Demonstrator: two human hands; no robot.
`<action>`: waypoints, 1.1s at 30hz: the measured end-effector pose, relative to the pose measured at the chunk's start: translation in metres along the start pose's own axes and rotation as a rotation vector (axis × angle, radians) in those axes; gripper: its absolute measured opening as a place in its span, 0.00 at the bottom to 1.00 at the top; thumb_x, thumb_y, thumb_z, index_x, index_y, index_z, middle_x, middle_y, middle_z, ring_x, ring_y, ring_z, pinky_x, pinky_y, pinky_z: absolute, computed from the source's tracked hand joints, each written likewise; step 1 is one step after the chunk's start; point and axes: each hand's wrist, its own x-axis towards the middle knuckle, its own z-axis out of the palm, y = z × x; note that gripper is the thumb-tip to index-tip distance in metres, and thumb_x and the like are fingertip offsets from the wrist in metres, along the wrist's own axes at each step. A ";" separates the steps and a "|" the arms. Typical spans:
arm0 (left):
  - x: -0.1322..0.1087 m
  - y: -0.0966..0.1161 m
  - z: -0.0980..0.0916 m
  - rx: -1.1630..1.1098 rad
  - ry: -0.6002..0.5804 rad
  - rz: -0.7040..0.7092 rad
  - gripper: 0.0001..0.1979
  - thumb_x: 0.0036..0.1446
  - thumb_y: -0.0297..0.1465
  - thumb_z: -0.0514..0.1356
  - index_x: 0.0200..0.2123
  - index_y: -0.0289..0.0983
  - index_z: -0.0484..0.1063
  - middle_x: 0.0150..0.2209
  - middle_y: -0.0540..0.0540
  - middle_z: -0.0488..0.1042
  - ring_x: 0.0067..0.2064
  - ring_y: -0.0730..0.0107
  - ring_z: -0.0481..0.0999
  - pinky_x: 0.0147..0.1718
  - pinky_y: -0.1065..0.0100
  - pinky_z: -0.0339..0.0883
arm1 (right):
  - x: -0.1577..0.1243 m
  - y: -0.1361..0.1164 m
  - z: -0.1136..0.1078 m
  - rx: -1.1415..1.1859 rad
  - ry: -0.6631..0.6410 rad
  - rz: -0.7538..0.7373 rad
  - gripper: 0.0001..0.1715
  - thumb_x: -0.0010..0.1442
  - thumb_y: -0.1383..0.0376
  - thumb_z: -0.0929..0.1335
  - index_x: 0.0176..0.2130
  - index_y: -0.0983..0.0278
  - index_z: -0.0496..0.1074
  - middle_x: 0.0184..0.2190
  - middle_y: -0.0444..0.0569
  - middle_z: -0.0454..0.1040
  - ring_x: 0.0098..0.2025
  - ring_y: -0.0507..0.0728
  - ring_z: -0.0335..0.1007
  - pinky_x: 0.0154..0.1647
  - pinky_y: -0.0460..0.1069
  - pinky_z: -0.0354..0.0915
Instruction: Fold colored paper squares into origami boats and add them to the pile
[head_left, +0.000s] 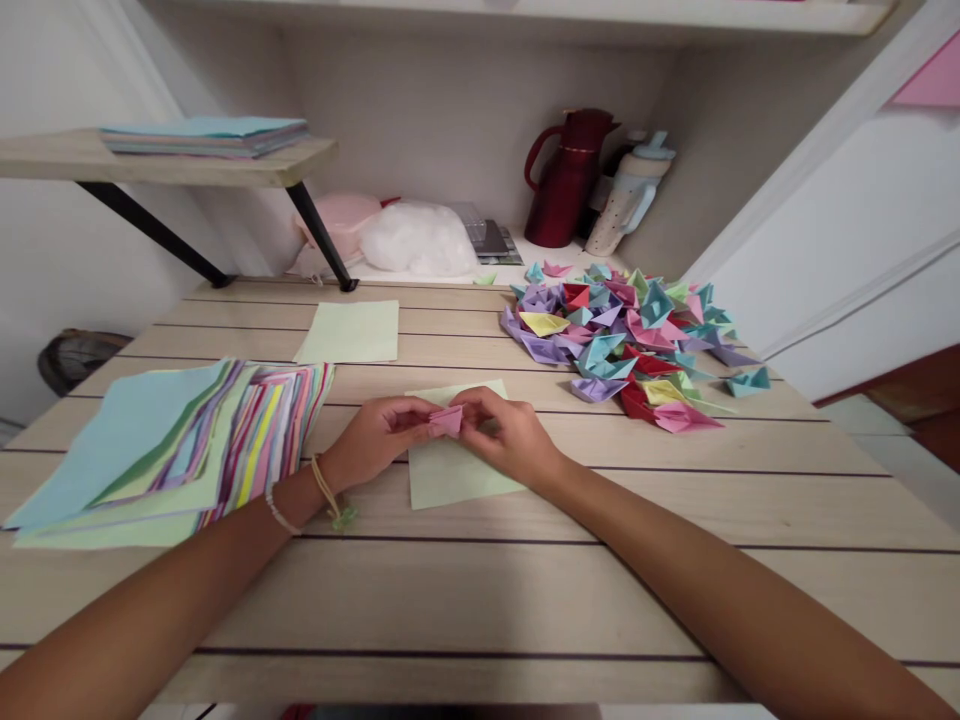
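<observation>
Between both hands is a small folded piece of pink paper (pixel 448 421), pinched at its two sides. My left hand (pixel 385 437) closes its fingertips on the left side, and my right hand (pixel 508 432) grips the right side. Underneath them lies a pale green sheet (pixel 457 475) on the slatted tabletop, partly covered by the hands. To the right is a heap of folded paper boats (pixel 615 340) in purple, teal, red, pink, yellow and green. A fanned stack of coloured paper sheets (pixel 172 440) spreads out beside my left forearm.
Another pale green sheet (pixel 352 331) lies farther back. A raised wooden shelf (pixel 217 172) on black legs carries a paper stack (pixel 202 135). Behind the table stand a dark red jug (pixel 568 180), a speckled bottle (pixel 630 195) and a white plastic bag (pixel 418 237).
</observation>
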 end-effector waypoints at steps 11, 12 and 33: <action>-0.001 0.009 0.003 -0.124 -0.018 -0.014 0.13 0.55 0.36 0.62 0.42 0.36 0.73 0.34 0.45 0.79 0.37 0.68 0.78 0.38 0.68 0.71 | -0.001 -0.001 0.001 -0.080 0.158 -0.259 0.15 0.60 0.69 0.63 0.42 0.59 0.76 0.34 0.47 0.79 0.35 0.54 0.76 0.38 0.48 0.71; 0.000 0.009 0.002 -0.109 -0.021 -0.004 0.11 0.55 0.36 0.62 0.40 0.36 0.74 0.33 0.45 0.79 0.37 0.68 0.78 0.39 0.68 0.71 | -0.001 0.000 0.002 -0.079 0.155 -0.268 0.15 0.60 0.69 0.63 0.43 0.59 0.76 0.35 0.47 0.79 0.36 0.54 0.76 0.39 0.48 0.71; -0.009 0.007 0.007 0.395 0.296 0.185 0.10 0.55 0.36 0.61 0.39 0.39 0.77 0.35 0.47 0.80 0.35 0.67 0.77 0.37 0.67 0.70 | 0.007 -0.002 0.001 0.068 0.048 -0.089 0.16 0.55 0.65 0.70 0.45 0.59 0.76 0.35 0.47 0.79 0.30 0.51 0.71 0.32 0.46 0.68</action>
